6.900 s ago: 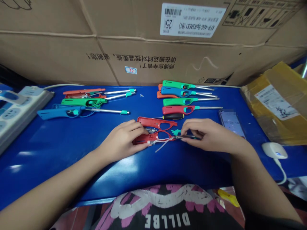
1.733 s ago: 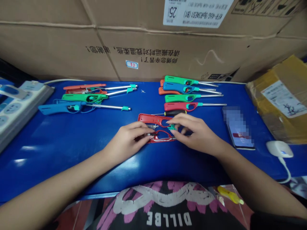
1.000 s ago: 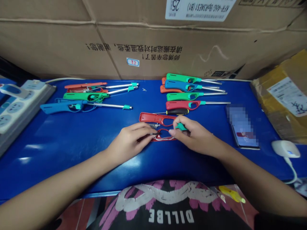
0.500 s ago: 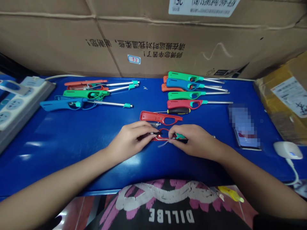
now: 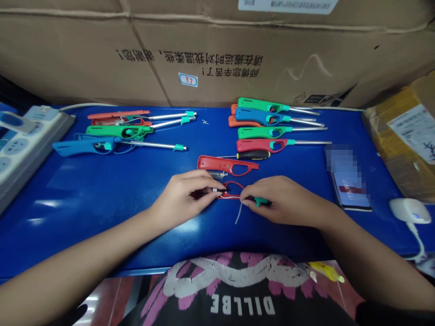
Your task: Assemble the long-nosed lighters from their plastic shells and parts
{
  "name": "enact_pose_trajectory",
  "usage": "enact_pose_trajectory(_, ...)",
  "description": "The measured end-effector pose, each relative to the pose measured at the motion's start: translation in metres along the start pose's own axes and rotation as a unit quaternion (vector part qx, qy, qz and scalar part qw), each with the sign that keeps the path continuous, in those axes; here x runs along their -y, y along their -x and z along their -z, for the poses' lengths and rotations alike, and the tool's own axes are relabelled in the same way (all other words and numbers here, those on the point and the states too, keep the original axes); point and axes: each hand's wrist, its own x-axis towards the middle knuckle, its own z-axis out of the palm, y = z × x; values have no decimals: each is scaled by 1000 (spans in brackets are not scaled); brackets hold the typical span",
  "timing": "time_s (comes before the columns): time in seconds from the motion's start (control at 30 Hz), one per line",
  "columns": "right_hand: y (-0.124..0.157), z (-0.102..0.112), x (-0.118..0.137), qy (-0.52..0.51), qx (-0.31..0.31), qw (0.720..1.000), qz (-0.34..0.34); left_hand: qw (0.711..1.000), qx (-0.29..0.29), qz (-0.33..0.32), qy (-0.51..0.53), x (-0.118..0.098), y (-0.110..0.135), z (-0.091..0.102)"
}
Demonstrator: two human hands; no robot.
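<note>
My left hand [image 5: 188, 194] is closed in a pinch on a small black-and-white lighter part [image 5: 220, 190] at the red casing half [image 5: 234, 183] of a utility lighter. My right hand [image 5: 277, 199] is closed at the other end of that casing, its fingertips on a thin translucent tube [image 5: 238, 213] that hangs down. Under its fingers shows a teal trigger piece [image 5: 261, 201] beside something black, partly hidden. Just beyond lie the other red casing half [image 5: 224, 164] and a small clear cylinder [image 5: 217, 174]. A white wire [image 5: 231, 197] runs along the casing between the hands.
A black-and-yellow screwdriver [image 5: 254, 155] lies behind the casing. Opened lighters [image 5: 105, 131] lie at left, closed lighters [image 5: 258, 131] at back right. Around them are a power strip [image 5: 27, 145], a phone [image 5: 350, 185], a white charger [image 5: 409, 211] and cardboard boxes [image 5: 204, 40].
My right hand has turned and shifted slightly right. The translucent tube swings from pointing left to hanging down, and the teal piece shows more to the right. My left hand barely moves.
</note>
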Motion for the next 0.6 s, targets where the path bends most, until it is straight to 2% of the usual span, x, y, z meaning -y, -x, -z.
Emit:
enact_pose_trajectory(0.17, -4, -4, 0, 5, 2, 1000, -12, 1000, 12, 12, 15, -1, -1, 0)
enact_pose_trajectory(0.3, -3, -3, 6, -43, -45, 997, -51, 1000, 6, -6, 1, 1, 0, 0)
enact_pose_trajectory(0.43, 2, 2, 10, -120, -66, 990, -37, 1000, 10, -17, -6, 2, 0, 0)
enact_pose_trajectory(0.6, 2, 1, 10, -129, -114, 984, -39, 1000, 6, -12, 1, 0, 0, 1)
